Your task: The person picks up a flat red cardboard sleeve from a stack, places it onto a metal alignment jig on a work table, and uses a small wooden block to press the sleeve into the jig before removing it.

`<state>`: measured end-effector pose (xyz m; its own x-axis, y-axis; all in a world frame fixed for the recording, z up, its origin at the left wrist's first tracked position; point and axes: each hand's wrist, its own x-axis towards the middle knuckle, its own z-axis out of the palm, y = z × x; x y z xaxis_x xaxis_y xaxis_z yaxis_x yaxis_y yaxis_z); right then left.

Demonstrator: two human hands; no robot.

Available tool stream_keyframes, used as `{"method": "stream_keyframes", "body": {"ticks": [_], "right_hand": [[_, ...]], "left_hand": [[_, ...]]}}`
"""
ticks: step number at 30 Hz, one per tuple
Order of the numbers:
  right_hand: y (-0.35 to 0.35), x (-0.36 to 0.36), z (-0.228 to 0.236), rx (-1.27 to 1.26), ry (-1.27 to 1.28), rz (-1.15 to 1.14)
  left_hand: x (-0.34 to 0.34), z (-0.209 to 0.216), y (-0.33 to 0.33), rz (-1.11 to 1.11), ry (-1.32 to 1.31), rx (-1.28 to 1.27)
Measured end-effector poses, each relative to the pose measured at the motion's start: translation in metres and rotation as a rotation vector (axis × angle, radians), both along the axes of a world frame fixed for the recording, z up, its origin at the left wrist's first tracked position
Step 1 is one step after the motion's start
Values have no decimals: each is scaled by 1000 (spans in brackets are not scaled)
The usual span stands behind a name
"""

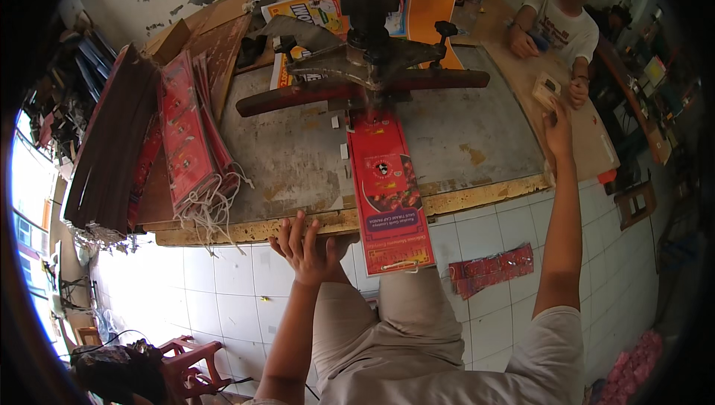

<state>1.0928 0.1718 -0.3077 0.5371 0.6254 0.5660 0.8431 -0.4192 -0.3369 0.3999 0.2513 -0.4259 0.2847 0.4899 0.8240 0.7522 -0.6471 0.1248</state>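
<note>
A long red printed strip [381, 182] lies on the worktable under a dark metal press [365, 70]. Its near end, with a white cord, overhangs the front edge above my lap. My left hand [304, 249] is open, fingers spread against the table's front edge, left of the strip. Stretched far to the right, my right hand [557, 131] has its fingertips together at a small pale box [547, 88]; whatever they pinch is too small to make out. The strip's far end is hidden below the press.
Red strips with white cords [190, 137] and a tall dark stack [112, 137] stand at left. Another person [558, 21] sits at far right, hands near the box. Red packs [491, 269] lie on the tiled floor; a red stool [190, 364] stands lower left.
</note>
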Motion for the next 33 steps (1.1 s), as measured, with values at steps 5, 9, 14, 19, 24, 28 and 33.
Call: {"method": "stream_keyframes", "body": {"ticks": [5,9,14,19,24,28,33], "right_hand": [[-3,1,3,5,31,34],[-3,1,5,-20,57,28],[-3,-7,9,-50,-14,-4],[-27,-55,26,-35,-27,-2],[-44,-228,40,-1,197,345],[-64,-345,42,-110,132,773],[-65,-418,54,-254,53,904]], "left_hand": [[1,-2,2,-1,-9,28],[3,1,1,-7,-5,-3],[1,7,-3,10,28,-24],[3,34,-12,-21,28,-89],[-9,88,-20,-77,-42,-235],[0,143,5,-134,-74,-406],[36,157,86,-190,14,-441]]}}
